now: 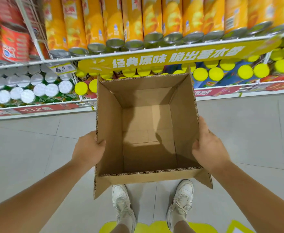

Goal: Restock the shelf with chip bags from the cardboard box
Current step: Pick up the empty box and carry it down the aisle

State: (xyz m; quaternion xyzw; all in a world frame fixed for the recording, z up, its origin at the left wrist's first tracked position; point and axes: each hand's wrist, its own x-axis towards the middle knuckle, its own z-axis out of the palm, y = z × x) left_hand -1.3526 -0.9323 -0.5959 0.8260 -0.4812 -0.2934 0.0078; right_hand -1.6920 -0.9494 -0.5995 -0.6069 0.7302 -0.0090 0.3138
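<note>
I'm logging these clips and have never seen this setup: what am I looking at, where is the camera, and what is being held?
There is no machine here: a person works with bare hands, and the one picture comes from a camera worn on their head, looking down. The left hand and right hand each have a grip on a side wall of an open cardboard box, thumbs hooked over the rim. Nothing lies inside it; its bottom is bare. Ahead stands a shelf with orange cans above and yellow-lidded cans below. Underneath are the person's white shoes on a tiled floor.
</note>
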